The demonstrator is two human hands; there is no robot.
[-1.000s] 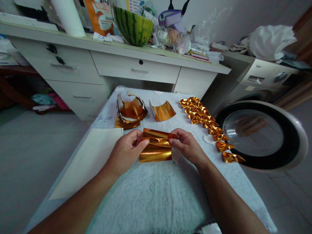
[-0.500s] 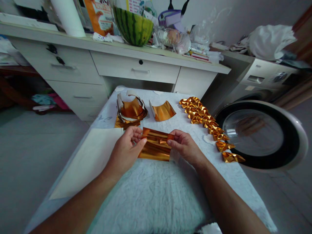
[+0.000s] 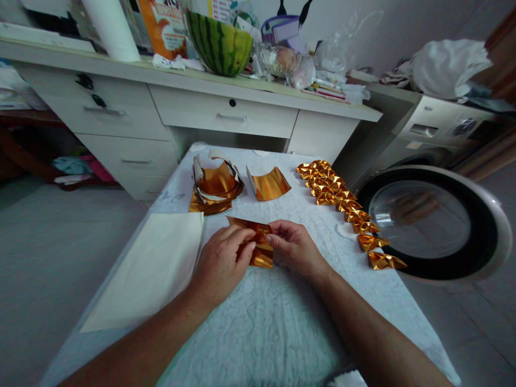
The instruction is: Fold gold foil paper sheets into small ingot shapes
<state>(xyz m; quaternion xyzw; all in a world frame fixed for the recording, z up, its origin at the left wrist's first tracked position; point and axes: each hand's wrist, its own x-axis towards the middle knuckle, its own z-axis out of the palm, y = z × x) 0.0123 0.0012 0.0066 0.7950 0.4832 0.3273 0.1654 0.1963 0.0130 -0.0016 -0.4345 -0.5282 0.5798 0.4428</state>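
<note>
A shiny gold foil sheet [image 3: 263,256] is held between both hands over the middle of the cloth-covered table. My left hand [image 3: 226,257] is closed on its left part, with fingers bent over it and covering much of it. At the sheet's right edge my right hand [image 3: 296,244] pinches it between thumb and fingers. Beyond the hands lie a curled stack of gold sheets [image 3: 217,183] and one single curved gold sheet [image 3: 271,185]. Several folded gold pieces [image 3: 346,203] form a slanting row on the right.
White paper [image 3: 149,269] lies along the table's left side. Behind the table [image 3: 250,328] is a drawer desk [image 3: 226,107] bearing a cut watermelon [image 3: 220,43] and plastic bags. On the right, the open round door [image 3: 431,220] of a washing machine [image 3: 403,137] is close to the table edge.
My left hand has moved right and turned over the sheet, covering more of it. My right hand has shifted slightly left and down. Less of the sheet shows, its front part now narrower.
</note>
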